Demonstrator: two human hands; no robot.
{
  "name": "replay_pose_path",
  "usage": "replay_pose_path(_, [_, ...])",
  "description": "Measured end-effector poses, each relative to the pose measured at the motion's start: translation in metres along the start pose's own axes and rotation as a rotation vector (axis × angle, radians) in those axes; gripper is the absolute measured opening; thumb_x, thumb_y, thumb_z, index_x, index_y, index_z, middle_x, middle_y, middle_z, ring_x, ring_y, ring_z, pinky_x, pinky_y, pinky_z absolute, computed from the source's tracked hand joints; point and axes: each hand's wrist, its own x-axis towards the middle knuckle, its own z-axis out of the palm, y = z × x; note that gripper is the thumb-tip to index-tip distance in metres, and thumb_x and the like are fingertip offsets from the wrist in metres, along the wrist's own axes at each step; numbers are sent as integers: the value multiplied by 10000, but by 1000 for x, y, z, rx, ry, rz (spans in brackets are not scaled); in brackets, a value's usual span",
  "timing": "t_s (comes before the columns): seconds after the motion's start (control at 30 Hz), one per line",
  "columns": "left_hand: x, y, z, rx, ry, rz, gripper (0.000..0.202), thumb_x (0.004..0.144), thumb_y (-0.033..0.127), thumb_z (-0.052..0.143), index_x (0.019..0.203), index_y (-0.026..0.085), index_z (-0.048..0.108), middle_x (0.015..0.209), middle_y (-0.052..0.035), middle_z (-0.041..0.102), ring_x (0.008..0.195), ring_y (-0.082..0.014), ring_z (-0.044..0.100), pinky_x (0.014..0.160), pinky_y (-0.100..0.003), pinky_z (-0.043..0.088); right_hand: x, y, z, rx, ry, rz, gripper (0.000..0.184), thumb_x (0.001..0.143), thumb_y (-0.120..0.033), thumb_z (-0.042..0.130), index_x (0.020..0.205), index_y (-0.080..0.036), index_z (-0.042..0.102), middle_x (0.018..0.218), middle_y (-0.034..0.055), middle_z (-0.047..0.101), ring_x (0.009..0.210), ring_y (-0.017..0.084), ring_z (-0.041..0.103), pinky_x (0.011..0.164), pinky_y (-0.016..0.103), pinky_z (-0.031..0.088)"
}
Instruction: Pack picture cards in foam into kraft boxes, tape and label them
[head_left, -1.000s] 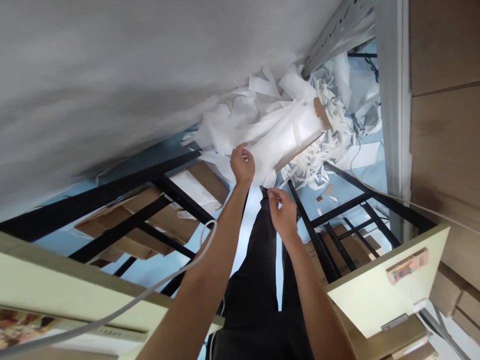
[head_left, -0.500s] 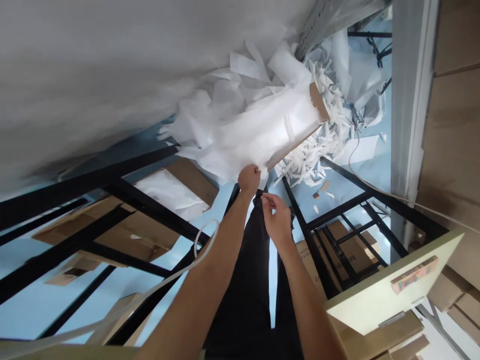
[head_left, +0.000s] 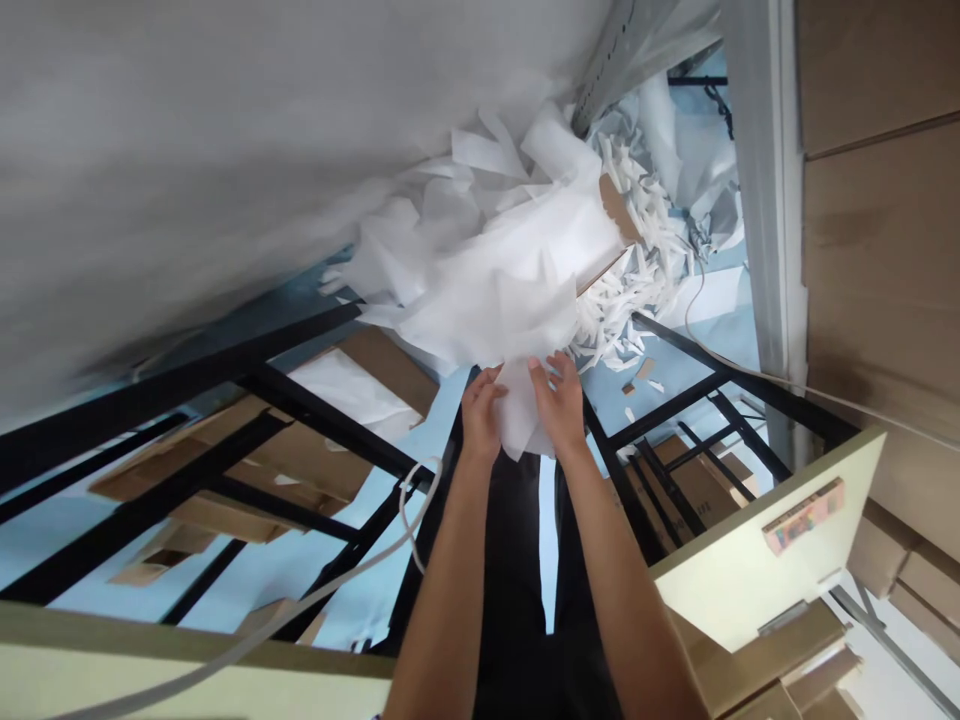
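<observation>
Head view: left hand and right hand now grip a white sheet, fingers closed on its opposite sides; a moment ago the right was apart from it, so handling has become two-handed. Beyond it lie white wrapping and shredded strips.
</observation>
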Motion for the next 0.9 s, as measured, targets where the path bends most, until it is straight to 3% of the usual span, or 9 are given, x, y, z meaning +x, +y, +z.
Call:
replay_pose_path(0.1, [-23,12,0,-41,-93,57,149,678,342,661,683,241,551,1235,-63,815,1121,-316,751,943,-440,640,10,-8,1,158,19,101,979,901,-576,910,1677,-151,491,1727,241,584,1499,348,698,1195,471,651])
replay_pose_path(0.23, [-45,19,-7,-93,-183,69,158,676,344,709,713,220,618,1414,-91,801,1292,-396,723,1067,-491,606,18,-12,-8,215,71,-111,1101,852,-578,941,1763,-241,422,1801,133,523,1641,304,557,1368,514,500])
replay_pose_path(0.33, [-49,19,-15,-74,-186,77,192,733,378,755,783,218,660,1483,-104,778,1401,-398,683,1200,-504,545,15,-17,-22,266,-4,-132,916,890,-598,890,1680,-251,582,1588,116,726,1421,325,736,1281,574,586])
replay_pose_path(0.47, [-34,20,-16,29,24,-10,382,889,519,800,1159,251,757,1499,-111,767,1519,-346,635,1326,-525,449,-8,-34,-50,200,-57,-161,577,919,-591,884,1386,-256,825,1256,81,867,1120,302,838,1136,543,676])
replay_pose_path(0.53, [-22,24,-9,46,19,-101,577,878,576,873,1331,242,746,1463,-148,778,1465,-354,682,1281,-538,500,-21,-44,-67,157,-57,-195,489,926,-582,891,1307,-276,860,1228,63,874,1124,296,835,1108,519,688])
replay_pose_path(0.63, [-9,33,8,-32,-150,-164,683,815,584,952,1332,175,772,1234,-174,841,1247,-373,783,1129,-553,615,-36,-52,-94,88,-27,-266,417,949,-561,878,1266,-291,874,1284,57,865,1240,305,809,1149,523,664])
replay_pose_path(0.77, [-9,52,22,-75,-161,30,709,819,513,948,1441,233,754,1027,-71,825,1025,-279,807,960,-436,673,-42,-49,-130,77,20,-272,459,937,-568,890,1279,-265,863,1292,75,861,1290,306,790,1188,536,641])
replay_pose_path(0.83, [-15,65,22,8,-132,166,676,879,487,897,1503,286,733,977,-30,793,955,-236,789,901,-386,669,-47,-44,-144,83,-14,-244,586,875,-568,950,1352,-246,837,1290,90,857,1253,306,798,1151,523,663])
replay_pose_path(0.9, [-26,79,20,130,-133,271,561,907,448,861,1440,291,781,972,-22,786,938,-226,774,889,-373,664,-54,-40,-153,45,-42,-248,687,821,-548,998,1410,-244,816,1345,102,837,1227,304,796,1110,503,683])
